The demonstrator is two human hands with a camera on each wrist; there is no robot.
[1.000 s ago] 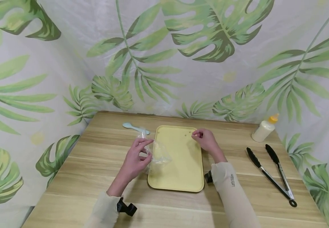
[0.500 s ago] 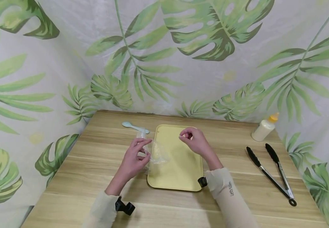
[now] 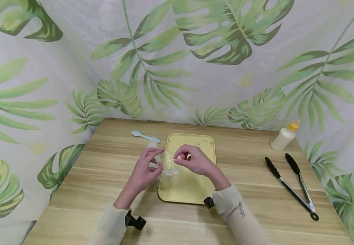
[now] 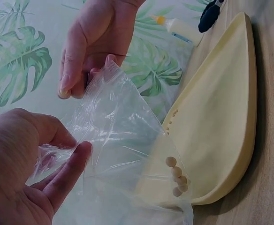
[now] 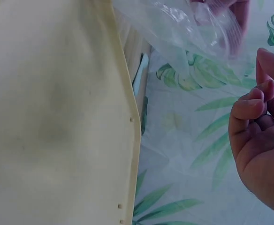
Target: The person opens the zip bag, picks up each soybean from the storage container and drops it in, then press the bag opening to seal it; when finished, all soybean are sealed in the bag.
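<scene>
In the head view, my left hand (image 3: 144, 172) grips a clear zip bag (image 4: 123, 136) between thumb and fingers. Several beige round balls (image 4: 177, 180) lie low in the bag, seen from the left wrist. My right hand (image 3: 193, 160) hovers over the yellow tray (image 3: 189, 190), beside the bag, its fingertips drawn close together. The right wrist view shows that hand's fingers (image 5: 249, 110) curled, with no ball distinguishable there. A pale yellowish spot shows at one fingertip in the left wrist view; whether it is a ball or a nail is unclear. Several small balls (image 3: 206, 141) sit in the tray's far right corner.
A light blue spoon (image 3: 145, 136) lies beyond the bag, left of the tray. To the right, black-handled tongs (image 3: 296, 189) lie spread on the wooden table (image 3: 94, 190). A squeeze bottle (image 3: 283, 139) with a yellow nozzle stands at the back right, before a leaf-patterned cloth (image 3: 164, 68).
My right hand has moved left and nearer, from the tray's far right corner to beside the bag, uncovering the balls there. My left hand stays almost still with the bag.
</scene>
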